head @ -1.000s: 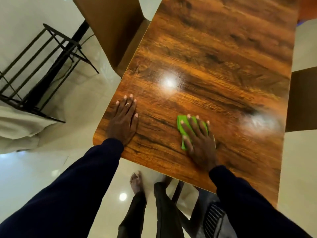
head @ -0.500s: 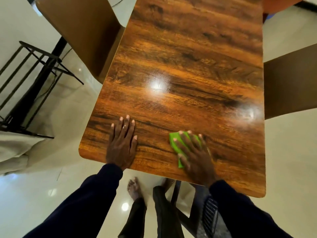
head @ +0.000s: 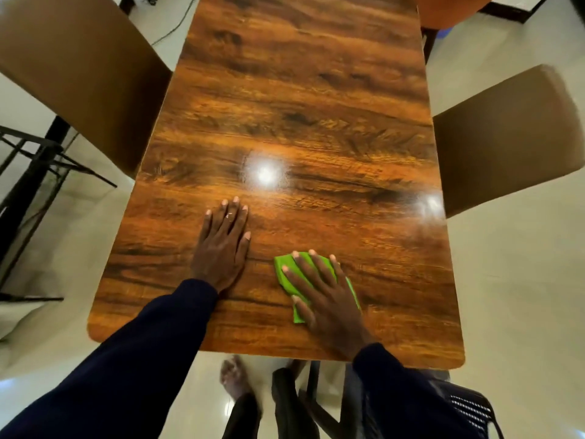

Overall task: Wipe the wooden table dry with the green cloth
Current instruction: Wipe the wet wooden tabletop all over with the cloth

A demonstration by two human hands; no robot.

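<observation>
The glossy wooden table (head: 316, 122) fills the middle of the head view, with lamp glare on its surface. My right hand (head: 326, 296) lies flat with spread fingers on the folded green cloth (head: 286, 275), pressing it onto the tabletop near the front edge. Most of the cloth is hidden under the hand. My left hand (head: 223, 245) rests palm down on the bare wood, just left of the cloth, fingers extended and holding nothing. Both arms wear dark blue sleeves.
A brown chair (head: 85, 74) stands at the table's left side and another brown chair (head: 512, 137) at its right. A black metal rack (head: 31, 172) sits on the pale floor at far left. My feet and a dark chair (head: 468, 403) show below the table's front edge.
The view has swung so the table sits squarer and more central. My right hand with the cloth has slid toward the front edge and closer to my left hand, which stays flat.
</observation>
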